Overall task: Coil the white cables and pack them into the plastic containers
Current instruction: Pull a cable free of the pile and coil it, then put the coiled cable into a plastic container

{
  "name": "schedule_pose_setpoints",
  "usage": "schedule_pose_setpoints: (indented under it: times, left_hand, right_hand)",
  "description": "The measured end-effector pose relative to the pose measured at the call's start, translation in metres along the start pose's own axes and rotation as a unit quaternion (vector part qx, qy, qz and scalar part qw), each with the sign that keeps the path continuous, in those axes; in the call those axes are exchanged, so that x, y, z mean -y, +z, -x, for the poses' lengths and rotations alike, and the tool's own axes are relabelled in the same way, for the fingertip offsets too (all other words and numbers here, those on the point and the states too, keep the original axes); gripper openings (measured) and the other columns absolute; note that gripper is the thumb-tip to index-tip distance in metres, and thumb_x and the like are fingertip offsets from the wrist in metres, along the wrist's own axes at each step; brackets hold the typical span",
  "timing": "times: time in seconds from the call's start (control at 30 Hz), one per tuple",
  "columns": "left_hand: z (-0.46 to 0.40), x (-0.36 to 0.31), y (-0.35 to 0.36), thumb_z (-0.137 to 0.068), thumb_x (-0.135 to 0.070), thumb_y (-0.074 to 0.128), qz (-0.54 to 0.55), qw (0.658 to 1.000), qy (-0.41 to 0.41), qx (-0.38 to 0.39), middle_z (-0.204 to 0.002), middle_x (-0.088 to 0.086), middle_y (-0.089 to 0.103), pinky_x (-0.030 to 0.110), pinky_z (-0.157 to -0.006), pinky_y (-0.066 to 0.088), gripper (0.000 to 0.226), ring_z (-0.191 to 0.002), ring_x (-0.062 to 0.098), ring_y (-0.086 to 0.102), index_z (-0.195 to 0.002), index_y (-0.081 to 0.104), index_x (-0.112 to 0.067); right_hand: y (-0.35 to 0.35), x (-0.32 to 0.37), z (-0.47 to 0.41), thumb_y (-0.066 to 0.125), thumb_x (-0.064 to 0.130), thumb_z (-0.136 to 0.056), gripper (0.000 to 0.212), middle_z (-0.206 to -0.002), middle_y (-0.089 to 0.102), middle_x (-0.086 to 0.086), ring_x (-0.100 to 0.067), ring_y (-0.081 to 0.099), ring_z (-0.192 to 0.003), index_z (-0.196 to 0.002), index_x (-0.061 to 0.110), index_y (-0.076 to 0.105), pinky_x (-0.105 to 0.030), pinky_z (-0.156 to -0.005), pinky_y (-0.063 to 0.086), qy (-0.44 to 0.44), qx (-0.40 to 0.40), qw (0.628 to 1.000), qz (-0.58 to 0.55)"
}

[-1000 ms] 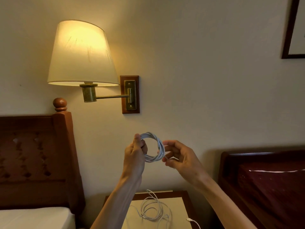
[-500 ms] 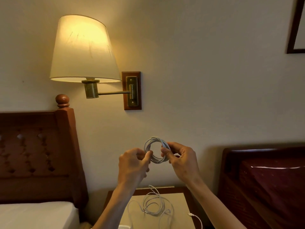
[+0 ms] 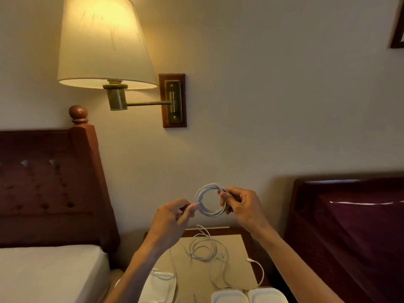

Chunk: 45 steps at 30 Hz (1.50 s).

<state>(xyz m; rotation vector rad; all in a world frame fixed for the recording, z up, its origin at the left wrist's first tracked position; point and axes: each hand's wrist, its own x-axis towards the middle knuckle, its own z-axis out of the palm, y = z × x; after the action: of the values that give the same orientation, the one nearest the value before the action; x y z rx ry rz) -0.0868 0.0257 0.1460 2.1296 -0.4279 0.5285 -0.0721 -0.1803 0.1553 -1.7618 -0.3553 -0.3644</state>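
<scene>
A small coil of white cable [image 3: 202, 207] is held up in front of the wall, above the nightstand. My right hand [image 3: 242, 207] grips the coil's right side with curled fingers. My left hand [image 3: 175, 217] pinches its left side between thumb and fingertips. On the nightstand [image 3: 238, 250] lies a loose tangle of white cable [image 3: 205, 248], one end with a plug [image 3: 251, 260] trailing off to the right. Pale plastic containers stand at the bottom edge: one [image 3: 162, 285] partly behind my left forearm with cable in it, and two [image 3: 229, 296] [image 3: 266, 295] further right.
A lit wall lamp [image 3: 105, 44] on a brass arm hangs over the left bed's wooden headboard [image 3: 52, 184]. A white mattress [image 3: 50, 274] lies at lower left. A dark red bed [image 3: 349, 226] stands at right. A picture frame corner [image 3: 397, 29] shows at top right.
The view has tilted down, bringing the containers into sight. Both hands have come together on the coil, and it sits lower, nearer the nightstand.
</scene>
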Motion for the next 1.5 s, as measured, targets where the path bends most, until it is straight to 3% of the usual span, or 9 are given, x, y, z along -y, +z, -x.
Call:
schedule_pose_setpoints:
  times: [0.07,0.13,0.3,0.5,0.6,0.73,0.93,1.2,1.5]
  left_hand:
    - [0.021,0.011,0.009,-0.089,-0.046,0.058,0.009,1.0,-0.019,0.023,-0.054,-0.002,0.055,0.033,-0.048,0.036,0.027,-0.048,0.005,0.042,-0.077,0.068,-0.024]
    - [0.046,0.022,0.018,-0.088,-0.052,0.056,-0.004,0.998,-0.039,0.043,-0.059,-0.01,0.059,0.023,-0.05,0.037,0.029,-0.053,0.005,0.05,-0.078,0.068,-0.027]
    - [0.11,0.065,0.029,-0.088,-0.066,0.041,-0.061,0.983,-0.162,0.062,-0.09,-0.018,0.067,0.018,-0.07,0.048,0.045,-0.081,0.001,0.061,-0.091,0.069,-0.031]
    - [0.192,0.127,0.046,-0.091,-0.031,0.06,-0.263,0.952,-0.146,0.052,-0.112,-0.005,0.064,0.032,-0.084,0.048,0.014,-0.099,0.016,0.057,-0.1,0.07,-0.024]
    - [0.211,0.141,0.05,-0.084,-0.023,0.068,-0.327,0.938,-0.095,0.063,-0.108,-0.006,0.066,0.032,-0.087,0.043,0.016,-0.097,0.019,0.056,-0.099,0.068,-0.026]
    - [0.223,0.16,0.056,-0.086,-0.021,0.066,-0.295,0.944,-0.13,0.074,-0.117,-0.003,0.063,0.03,-0.092,0.044,0.023,-0.107,0.019,0.055,-0.11,0.066,-0.024]
    - [0.23,0.165,0.065,-0.095,-0.024,0.055,-0.219,0.954,-0.186,0.083,-0.13,0.0,0.056,0.03,-0.096,0.045,0.028,-0.118,0.018,0.053,-0.122,0.06,-0.022]
    - [0.234,0.168,0.07,-0.097,-0.022,0.052,-0.165,0.964,-0.192,0.08,-0.13,-0.004,0.056,0.019,-0.097,0.037,0.03,-0.119,0.012,0.051,-0.127,0.055,-0.019]
    - [0.237,0.162,0.074,-0.097,-0.023,0.051,-0.115,0.968,-0.214,0.064,-0.123,-0.005,0.061,0.022,-0.091,0.042,0.033,-0.113,0.013,0.057,-0.131,0.051,-0.022]
  right_hand:
    - [0.007,-0.013,0.013,0.059,0.017,-0.095,0.017,-0.077,0.07,-0.011,-0.016,0.062,-0.065,-0.092,0.023,0.075,-0.038,-0.068,0.057,0.021,0.03,0.999,0.006]
    - [0.015,-0.031,0.026,0.059,0.017,-0.096,0.017,-0.076,0.07,-0.013,-0.017,0.061,-0.064,-0.093,0.018,0.076,-0.038,-0.068,0.057,0.05,0.053,0.997,0.011]
    - [0.037,-0.085,0.068,0.057,0.017,-0.097,0.02,-0.072,0.069,-0.005,-0.007,0.056,-0.058,-0.091,0.011,0.076,-0.028,-0.06,0.05,0.11,0.128,0.983,0.069]
    - [0.075,-0.135,0.119,0.056,0.023,-0.097,0.027,-0.077,0.068,-0.017,-0.01,0.053,-0.061,-0.087,0.003,0.071,-0.034,-0.064,0.048,0.163,0.263,0.938,0.154]
    - [0.093,-0.152,0.132,0.056,0.02,-0.096,0.027,-0.079,0.067,-0.016,-0.012,0.05,-0.065,-0.084,0.001,0.07,-0.021,-0.06,0.037,0.148,0.307,0.918,0.204]
    - [0.109,-0.168,0.131,0.054,0.014,-0.095,0.021,-0.092,0.068,-0.016,-0.027,0.06,-0.084,-0.093,0.005,0.073,-0.036,-0.075,0.047,0.114,0.362,0.887,0.262]
    - [0.124,-0.178,0.126,0.049,0.005,-0.095,0.022,-0.109,0.06,-0.015,-0.03,0.054,-0.1,-0.108,0.004,0.067,-0.033,-0.078,0.036,0.042,0.466,0.817,0.336]
    - [0.134,-0.189,0.137,0.049,0.003,-0.091,0.032,-0.113,0.058,-0.015,-0.033,0.048,-0.111,-0.121,0.005,0.061,-0.045,-0.081,0.046,-0.045,0.416,0.819,0.392]
    - [0.131,-0.194,0.147,0.041,0.009,-0.098,0.039,-0.131,0.051,-0.014,-0.032,0.044,-0.123,-0.137,0.007,0.047,-0.04,-0.094,0.041,-0.067,0.402,0.821,0.4]
